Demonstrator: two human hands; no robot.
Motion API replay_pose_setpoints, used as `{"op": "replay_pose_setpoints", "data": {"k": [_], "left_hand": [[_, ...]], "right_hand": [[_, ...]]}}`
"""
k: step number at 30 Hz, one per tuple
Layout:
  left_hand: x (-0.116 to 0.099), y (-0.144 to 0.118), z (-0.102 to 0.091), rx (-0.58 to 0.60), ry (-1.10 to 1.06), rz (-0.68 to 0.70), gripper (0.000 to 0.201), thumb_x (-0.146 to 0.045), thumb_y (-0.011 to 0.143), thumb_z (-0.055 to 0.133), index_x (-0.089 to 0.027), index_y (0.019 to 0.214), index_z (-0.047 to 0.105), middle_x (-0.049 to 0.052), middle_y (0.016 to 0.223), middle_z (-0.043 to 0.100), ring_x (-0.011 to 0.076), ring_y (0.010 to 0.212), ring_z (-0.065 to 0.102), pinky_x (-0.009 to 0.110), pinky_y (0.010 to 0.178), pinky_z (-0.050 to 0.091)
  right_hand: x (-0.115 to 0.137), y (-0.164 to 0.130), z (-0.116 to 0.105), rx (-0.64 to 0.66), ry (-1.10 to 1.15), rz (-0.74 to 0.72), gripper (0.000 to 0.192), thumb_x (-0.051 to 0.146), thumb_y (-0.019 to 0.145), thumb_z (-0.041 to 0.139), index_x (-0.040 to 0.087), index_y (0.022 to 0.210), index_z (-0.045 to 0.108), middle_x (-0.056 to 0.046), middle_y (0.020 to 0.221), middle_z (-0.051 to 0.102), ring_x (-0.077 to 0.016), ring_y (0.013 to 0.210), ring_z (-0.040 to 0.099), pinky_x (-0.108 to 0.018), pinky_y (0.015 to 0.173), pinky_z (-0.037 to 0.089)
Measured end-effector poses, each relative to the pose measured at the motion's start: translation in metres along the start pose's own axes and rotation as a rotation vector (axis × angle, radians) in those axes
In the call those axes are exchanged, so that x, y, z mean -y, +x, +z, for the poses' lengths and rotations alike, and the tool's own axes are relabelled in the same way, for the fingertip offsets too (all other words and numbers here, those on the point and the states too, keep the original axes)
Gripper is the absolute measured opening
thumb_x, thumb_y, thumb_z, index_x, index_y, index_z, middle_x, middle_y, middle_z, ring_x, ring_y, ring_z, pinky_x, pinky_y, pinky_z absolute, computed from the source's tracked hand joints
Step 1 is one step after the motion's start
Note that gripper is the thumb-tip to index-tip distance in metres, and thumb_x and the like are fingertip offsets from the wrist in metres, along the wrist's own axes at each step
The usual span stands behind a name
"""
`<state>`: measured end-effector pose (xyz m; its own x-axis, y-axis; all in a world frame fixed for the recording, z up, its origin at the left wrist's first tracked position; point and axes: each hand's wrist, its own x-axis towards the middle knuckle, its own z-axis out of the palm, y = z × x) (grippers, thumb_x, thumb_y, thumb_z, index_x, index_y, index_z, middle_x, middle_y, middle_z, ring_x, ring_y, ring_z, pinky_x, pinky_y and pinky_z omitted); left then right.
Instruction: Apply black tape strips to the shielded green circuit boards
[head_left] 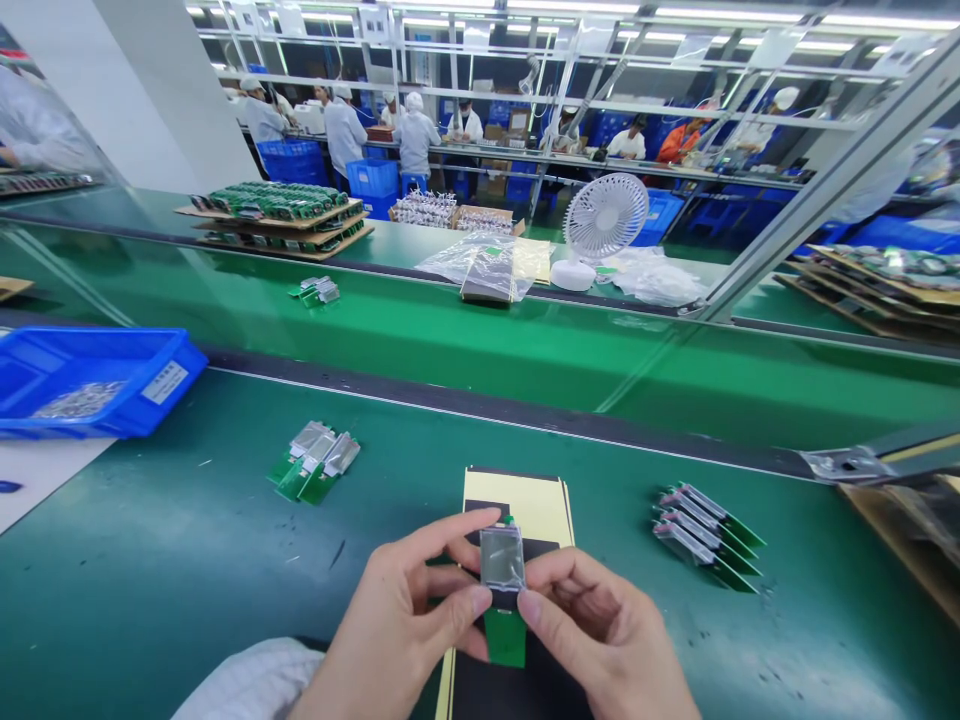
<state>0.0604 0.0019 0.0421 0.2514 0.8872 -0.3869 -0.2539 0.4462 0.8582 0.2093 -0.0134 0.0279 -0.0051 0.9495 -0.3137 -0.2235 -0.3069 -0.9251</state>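
Between my two hands is a small green circuit board with a grey display module (502,560) at its upper end. My left hand (420,600) pinches its left edge with thumb and fingers. On the opposite edge, the thumb and forefinger of my right hand (592,620) press the board near the display's lower corner. Under the hands lies a stack of pale yellow and black adhesive sheets (536,495). Several similar boards (319,460) lie in a cluster to the left. Another row of such boards (705,535) leans together on the right.
A blue bin (150,375) with small metallic parts stands at the left. Beyond a low green barrier, a shelf holds stacked board trays (277,210), plastic bags and a white fan (606,215). A metal post (825,170) slants up at the right. People work at benches farther back.
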Motion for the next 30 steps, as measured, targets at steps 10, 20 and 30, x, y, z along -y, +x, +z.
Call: {"op": "replay_pose_setpoints", "data": {"k": [10,20,30], "left_hand": [[-0.003,-0.002,0.006,-0.022,0.080,0.006,0.036,-0.017,0.060,0.070,-0.023,0.096,0.068,-0.006,0.068,0.049,0.0055,0.047,0.054,0.018,0.048,0.052],[0.006,0.000,0.010,-0.008,0.098,0.045,0.036,-0.022,0.064,0.066,-0.024,0.100,0.062,-0.005,0.071,0.044,0.0051,0.049,0.049,0.018,0.047,0.048],[0.011,0.000,0.003,0.018,0.118,0.158,0.035,-0.020,0.070,0.066,-0.032,0.101,0.059,-0.003,0.079,0.045,0.0121,0.073,0.051,0.018,0.057,0.044]], "right_hand": [[-0.003,-0.003,0.006,-0.081,-0.109,-0.072,0.014,0.028,0.062,0.066,0.019,0.059,0.056,0.002,0.055,0.057,-0.0115,0.051,0.049,-0.023,0.052,0.037],[-0.002,-0.003,0.016,-0.188,-0.089,-0.094,0.013,0.023,0.060,0.063,0.019,0.057,0.051,0.005,0.053,0.050,-0.0097,0.050,0.044,-0.020,0.048,0.034],[-0.014,-0.004,0.016,-0.073,0.078,-0.174,0.015,0.027,0.065,0.070,0.021,0.068,0.057,0.005,0.059,0.052,-0.0099,0.055,0.044,-0.020,0.052,0.033]]}}
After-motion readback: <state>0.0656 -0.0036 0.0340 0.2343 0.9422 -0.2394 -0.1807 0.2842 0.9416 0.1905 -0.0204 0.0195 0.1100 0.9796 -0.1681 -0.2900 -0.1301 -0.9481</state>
